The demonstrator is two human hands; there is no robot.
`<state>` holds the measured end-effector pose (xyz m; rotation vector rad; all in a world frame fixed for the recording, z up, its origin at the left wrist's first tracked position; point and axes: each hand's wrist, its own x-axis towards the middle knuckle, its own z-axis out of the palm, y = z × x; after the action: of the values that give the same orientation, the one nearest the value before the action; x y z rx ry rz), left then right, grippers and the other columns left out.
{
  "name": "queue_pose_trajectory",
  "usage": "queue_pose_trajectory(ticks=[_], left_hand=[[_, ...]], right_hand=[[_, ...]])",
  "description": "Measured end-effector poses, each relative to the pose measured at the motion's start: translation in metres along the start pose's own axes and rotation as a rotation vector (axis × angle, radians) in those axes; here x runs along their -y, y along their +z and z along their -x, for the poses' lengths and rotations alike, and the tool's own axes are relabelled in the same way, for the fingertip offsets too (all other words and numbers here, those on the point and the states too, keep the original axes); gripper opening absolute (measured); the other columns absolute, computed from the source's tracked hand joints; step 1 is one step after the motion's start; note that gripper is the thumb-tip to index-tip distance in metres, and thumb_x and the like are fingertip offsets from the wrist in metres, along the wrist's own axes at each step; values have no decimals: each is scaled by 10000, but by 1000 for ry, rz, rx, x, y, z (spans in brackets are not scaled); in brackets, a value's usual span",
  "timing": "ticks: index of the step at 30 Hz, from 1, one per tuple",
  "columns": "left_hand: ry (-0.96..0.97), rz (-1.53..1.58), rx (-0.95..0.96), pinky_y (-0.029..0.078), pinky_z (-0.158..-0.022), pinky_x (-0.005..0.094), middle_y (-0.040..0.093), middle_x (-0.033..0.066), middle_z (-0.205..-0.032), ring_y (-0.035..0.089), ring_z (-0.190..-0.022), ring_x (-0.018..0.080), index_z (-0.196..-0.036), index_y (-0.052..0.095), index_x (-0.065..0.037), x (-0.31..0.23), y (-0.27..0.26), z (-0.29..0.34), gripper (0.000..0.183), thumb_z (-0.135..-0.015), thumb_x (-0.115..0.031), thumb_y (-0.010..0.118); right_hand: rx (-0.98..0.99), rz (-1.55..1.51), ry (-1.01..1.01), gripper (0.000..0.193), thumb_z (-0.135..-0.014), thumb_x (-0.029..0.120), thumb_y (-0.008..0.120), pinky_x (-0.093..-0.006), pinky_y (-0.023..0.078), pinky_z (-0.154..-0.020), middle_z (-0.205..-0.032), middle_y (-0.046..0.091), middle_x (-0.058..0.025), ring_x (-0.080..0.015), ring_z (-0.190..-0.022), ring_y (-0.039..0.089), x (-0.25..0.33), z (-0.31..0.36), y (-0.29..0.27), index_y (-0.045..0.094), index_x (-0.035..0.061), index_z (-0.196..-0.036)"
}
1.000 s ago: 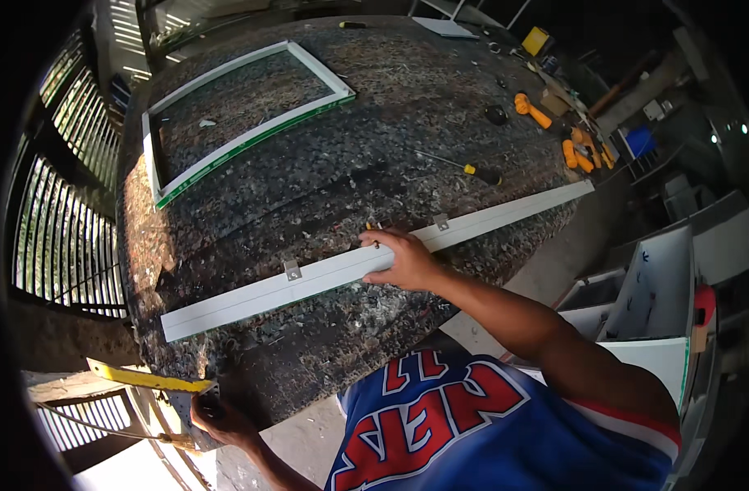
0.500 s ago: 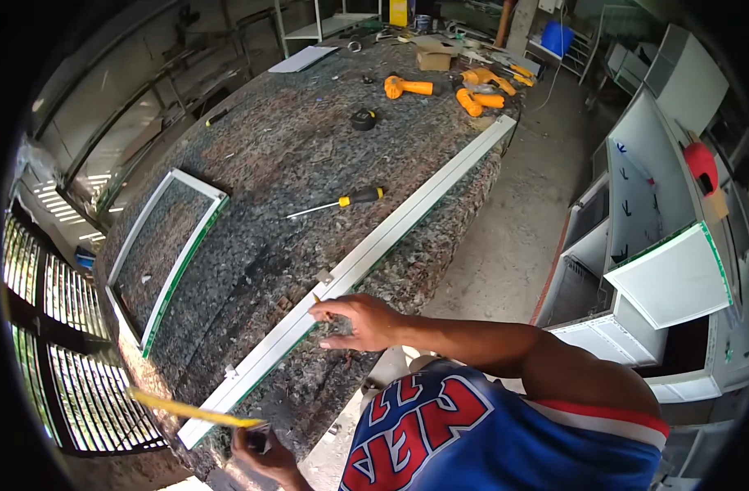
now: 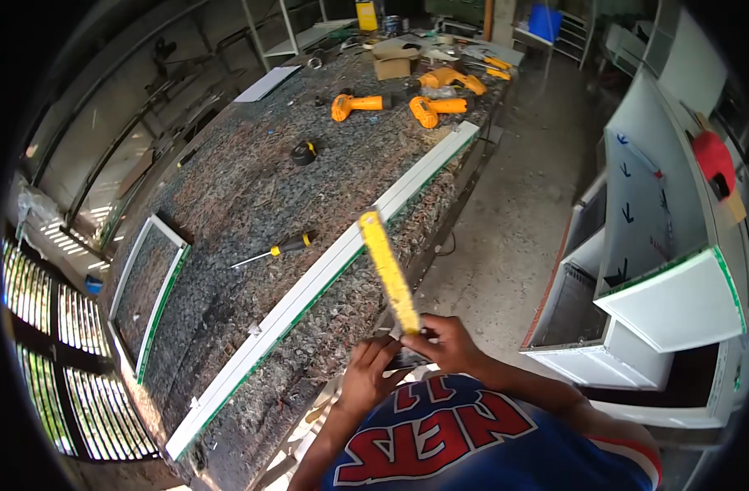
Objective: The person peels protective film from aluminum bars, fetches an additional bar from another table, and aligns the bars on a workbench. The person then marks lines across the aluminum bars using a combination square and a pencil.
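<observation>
Close to my body, at the table's near edge, both hands meet around a tape measure. My left hand [image 3: 369, 375] is closed around its dark case [image 3: 407, 358], which my fingers partly hide. My right hand [image 3: 449, 348] pinches the yellow blade [image 3: 391, 274] where it leaves the case. The blade sticks out away from me, its free end passing in front of a long white metal profile [image 3: 309, 285]. That profile lies diagonally along the table's right side, with green film on its edge and small metal clips [image 3: 254, 329] on it. Neither hand touches the profile.
On the dark carpet-like tabletop [image 3: 251, 188] lie a yellow-black screwdriver [image 3: 291, 244], a second tape measure [image 3: 304, 153] and a white frame [image 3: 163, 282]. Orange power tools [image 3: 438, 110] and a cardboard box [image 3: 395, 64] sit at the far end. White cabinets [image 3: 669, 303] stand on the right.
My right hand has left the profile and come back to the tape measure. My left hand has brought the tape measure rightward, and its blade has swung from pointing left to pointing away from me.
</observation>
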<state>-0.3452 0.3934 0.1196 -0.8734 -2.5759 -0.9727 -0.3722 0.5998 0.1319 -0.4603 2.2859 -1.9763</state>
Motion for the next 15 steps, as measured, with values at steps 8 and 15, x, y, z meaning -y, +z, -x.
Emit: queue_pose_trajectory(ticks=[8, 15], left_hand=[[-300, -273, -102, 417, -1006, 501, 536, 194, -1278, 519, -1166, 400, -1322, 529, -54, 81, -46, -82, 586, -830, -274, 759], [-369, -195, 82, 478, -889, 487, 646, 236, -1081, 607, -1010, 429, -1174, 612, -7, 158, -57, -62, 496, -816, -304, 784]], right_hand=[[-410, -172, 104, 133, -935, 113, 688, -199, 421, -587, -799, 668, 0, -19, -658, 546, -19, 7, -114, 667, -16, -960], [-618, -64, 76, 148, -953, 111, 667, -234, 485, -725, -860, 712, -61, -84, -779, 634, -37, -6, -152, 646, -34, -977]])
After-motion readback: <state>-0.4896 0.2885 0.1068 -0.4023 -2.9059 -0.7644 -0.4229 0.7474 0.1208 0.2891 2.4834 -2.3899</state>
